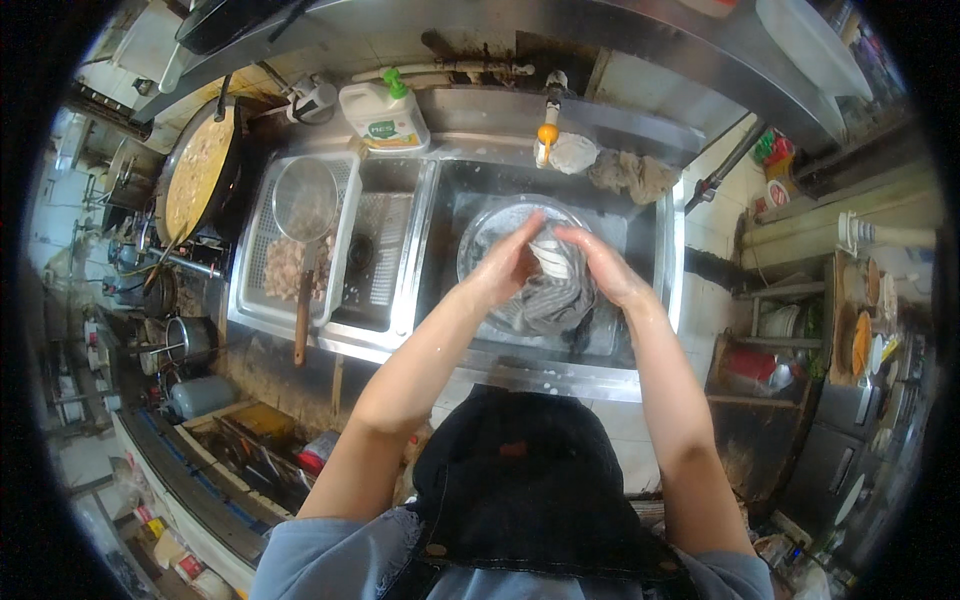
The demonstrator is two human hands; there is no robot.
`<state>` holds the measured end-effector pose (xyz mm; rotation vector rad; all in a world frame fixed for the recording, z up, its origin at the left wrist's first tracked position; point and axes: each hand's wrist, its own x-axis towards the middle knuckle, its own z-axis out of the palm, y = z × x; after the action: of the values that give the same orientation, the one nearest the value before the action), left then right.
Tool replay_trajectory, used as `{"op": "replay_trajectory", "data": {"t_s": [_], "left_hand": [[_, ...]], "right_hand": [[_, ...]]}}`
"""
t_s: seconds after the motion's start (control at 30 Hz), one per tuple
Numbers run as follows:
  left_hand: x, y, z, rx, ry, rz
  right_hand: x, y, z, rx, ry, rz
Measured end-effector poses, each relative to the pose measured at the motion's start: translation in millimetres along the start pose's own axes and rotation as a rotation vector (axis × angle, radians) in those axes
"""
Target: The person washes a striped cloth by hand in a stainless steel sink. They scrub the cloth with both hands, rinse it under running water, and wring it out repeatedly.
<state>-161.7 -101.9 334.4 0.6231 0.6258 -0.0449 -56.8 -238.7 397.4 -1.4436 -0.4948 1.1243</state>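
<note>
A wet grey striped cloth [559, 296] with a white part is bunched over a round metal basin [474, 247] in the right-hand sink. My left hand [506, 262] is at the cloth's left side, and my right hand [604, 266] presses on its right side. The cloth lies between both palms, and its lower part hangs into the basin. Suds or foamy water show inside the basin. Just above the hands is a faucet with an orange tip [548, 135]. Some finger surfaces against the cloth are hidden.
White basket [349, 225] with pale meat pieces [289, 266] and a wooden-handled strainer [301, 315] spans the left sink. Behind stands a white jug with green pump [384, 116]. Crumpled rags [634, 176] lie on the back rim. A large wok [196, 176] is at left.
</note>
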Motion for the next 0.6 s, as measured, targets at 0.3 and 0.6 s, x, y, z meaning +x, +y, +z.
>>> {"op": "replay_trajectory", "data": {"t_s": [0.3,0.6], "left_hand": [[-7.2,8.1,27.5,-0.341,-0.069,0.279],[-57.1,-68.5,-5.0,-0.036,0.382,0.262]], "right_hand": [[5.6,122.5,-17.7,0.754,0.492,0.197],[55.8,101.7,31.0,0.93,0.538,0.153]]}}
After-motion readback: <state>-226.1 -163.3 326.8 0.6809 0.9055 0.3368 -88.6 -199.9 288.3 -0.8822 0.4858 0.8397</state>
